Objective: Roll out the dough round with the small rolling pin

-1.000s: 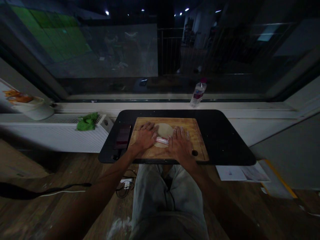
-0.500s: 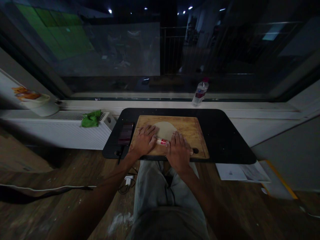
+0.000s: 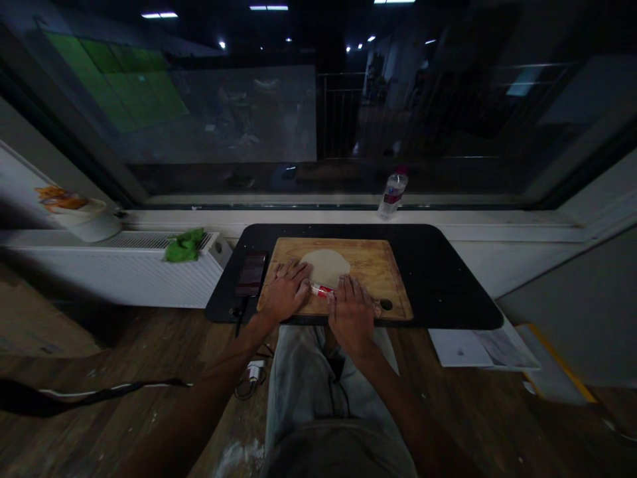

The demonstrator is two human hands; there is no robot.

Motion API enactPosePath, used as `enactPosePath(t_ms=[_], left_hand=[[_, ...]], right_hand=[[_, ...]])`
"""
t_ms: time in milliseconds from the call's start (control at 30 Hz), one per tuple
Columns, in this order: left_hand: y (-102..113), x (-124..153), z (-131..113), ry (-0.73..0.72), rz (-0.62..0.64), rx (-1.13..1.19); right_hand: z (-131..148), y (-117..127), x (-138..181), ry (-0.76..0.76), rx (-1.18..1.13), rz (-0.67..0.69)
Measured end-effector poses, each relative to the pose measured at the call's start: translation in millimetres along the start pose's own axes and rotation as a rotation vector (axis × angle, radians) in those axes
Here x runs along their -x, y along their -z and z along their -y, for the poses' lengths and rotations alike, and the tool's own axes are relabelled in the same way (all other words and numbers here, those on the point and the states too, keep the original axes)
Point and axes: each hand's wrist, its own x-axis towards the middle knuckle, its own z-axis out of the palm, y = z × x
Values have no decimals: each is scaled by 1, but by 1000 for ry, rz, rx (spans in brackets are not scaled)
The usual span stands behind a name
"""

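A rolling pin [image 3: 326,291] with a red label lies across the near part of a wooden cutting board [image 3: 378,265]. My left hand [image 3: 288,287] rests over its left end, fingers stretched forward and beside the dough. Over the right end is my right hand [image 3: 352,307], its fingers pointing ahead and slightly bent on the pin. Both ends of the pin are mostly hidden under my hands. Just beyond it, a flat, pale, roughly round sheet of dough [image 3: 326,265] lies on the board.
The board sits on a small black table [image 3: 442,279]. A phone [image 3: 251,273] with a cable lies left of the board. On the windowsill stands a water bottle [image 3: 392,194]. A green cloth [image 3: 184,245] lies on the radiator [image 3: 164,282], near a white container [image 3: 94,222].
The head view has tilted up slightly, so the table and hands appear a little lower. Both hands stay on the rolling pin, with little visible movement against the board.
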Motion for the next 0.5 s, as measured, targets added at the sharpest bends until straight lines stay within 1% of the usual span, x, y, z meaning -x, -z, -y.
enactPosePath(t_ms=[200, 333, 400, 500], left_hand=[[-11, -27, 0, -1, -46, -77], [-18, -51, -2, 47, -74, -95], [-19, -65, -3, 70, -91, -90], [-18, -82, -5, 79, -121, -69]], right_hand=[[-16, -2, -28, -13, 44, 72], [-32, -3, -54, -6, 51, 129], [-43, -1, -64, 60, 16, 142], [-61, 7, -68, 231, -79, 159]])
